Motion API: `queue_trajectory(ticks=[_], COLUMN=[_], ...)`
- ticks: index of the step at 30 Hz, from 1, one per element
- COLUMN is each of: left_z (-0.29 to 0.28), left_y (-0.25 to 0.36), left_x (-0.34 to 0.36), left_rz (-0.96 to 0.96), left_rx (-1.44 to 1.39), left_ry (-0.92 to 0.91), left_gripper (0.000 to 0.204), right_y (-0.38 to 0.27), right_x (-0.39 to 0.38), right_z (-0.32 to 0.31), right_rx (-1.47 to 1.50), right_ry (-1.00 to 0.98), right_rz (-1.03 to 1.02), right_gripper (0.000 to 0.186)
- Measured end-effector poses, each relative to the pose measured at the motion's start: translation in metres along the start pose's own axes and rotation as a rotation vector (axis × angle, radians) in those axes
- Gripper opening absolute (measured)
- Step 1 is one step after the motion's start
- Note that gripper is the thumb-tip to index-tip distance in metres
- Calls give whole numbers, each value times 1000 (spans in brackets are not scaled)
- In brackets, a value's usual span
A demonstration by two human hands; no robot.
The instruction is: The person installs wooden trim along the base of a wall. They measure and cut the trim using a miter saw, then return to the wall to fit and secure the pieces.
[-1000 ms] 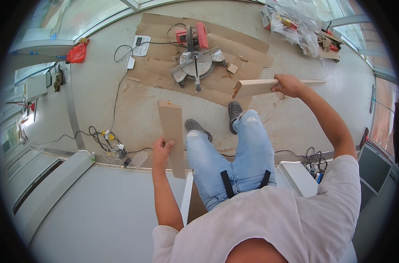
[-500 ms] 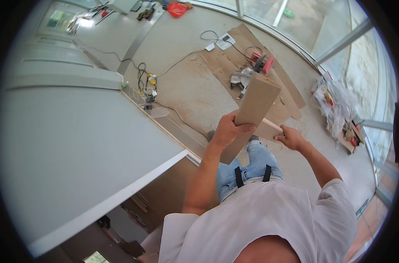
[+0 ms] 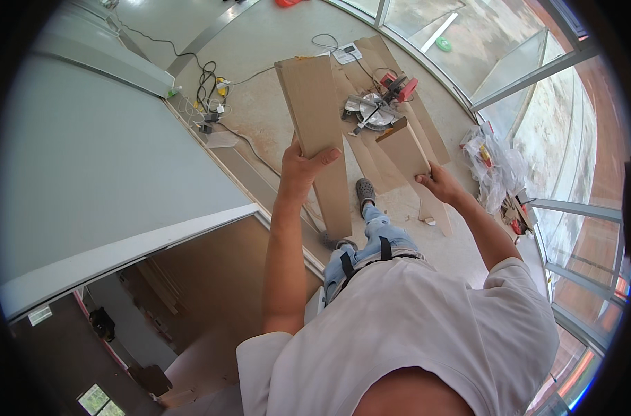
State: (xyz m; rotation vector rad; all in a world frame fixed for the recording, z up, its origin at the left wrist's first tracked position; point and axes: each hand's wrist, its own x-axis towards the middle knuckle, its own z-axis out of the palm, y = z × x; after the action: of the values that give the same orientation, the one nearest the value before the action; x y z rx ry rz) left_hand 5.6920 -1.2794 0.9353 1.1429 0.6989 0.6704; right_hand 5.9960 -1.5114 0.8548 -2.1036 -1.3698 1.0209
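Note:
My left hand (image 3: pixel 303 170) is closed round a long tan trim board (image 3: pixel 314 104), thumb across its face, the board standing nearly upright. My right hand (image 3: pixel 442 184) grips the edge of a second tan trim board (image 3: pixel 404 154) with a dark end, tilted toward the upper left. The two boards are apart. Beyond them on the floor stands a mitre saw (image 3: pixel 376 111) with a red motor housing, on flattened cardboard (image 3: pixel 437 142).
Black cords and a power strip (image 3: pixel 208 123) lie at the left by a grey panel (image 3: pixel 121 166). Clear plastic bags and scraps (image 3: pixel 496 166) sit at the right, beside the glass wall (image 3: pixel 510 90). A doorway opens below the panel. My shoe (image 3: pixel 365 191) is on the floor.
The boards have separated: my left hand moved left with its board, and the right-hand board has swung up into fuller view. My view has shifted, showing more of the doorway.

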Motion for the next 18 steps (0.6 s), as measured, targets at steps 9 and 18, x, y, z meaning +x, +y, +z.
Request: queue_trajectory(ticks=[9, 18], left_z=[-96, -163], left_y=[-37, -14], left_x=[-173, -376], left_rz=[-150, -179], left_rx=[146, 230], left_ry=[151, 786], left_gripper=[32, 38], right_y=[-87, -238], right_x=[-12, -17], right_z=[74, 144], right_rx=[78, 174], right_ry=[-77, -123], right_rz=[-208, -713], right_gripper=[41, 43])
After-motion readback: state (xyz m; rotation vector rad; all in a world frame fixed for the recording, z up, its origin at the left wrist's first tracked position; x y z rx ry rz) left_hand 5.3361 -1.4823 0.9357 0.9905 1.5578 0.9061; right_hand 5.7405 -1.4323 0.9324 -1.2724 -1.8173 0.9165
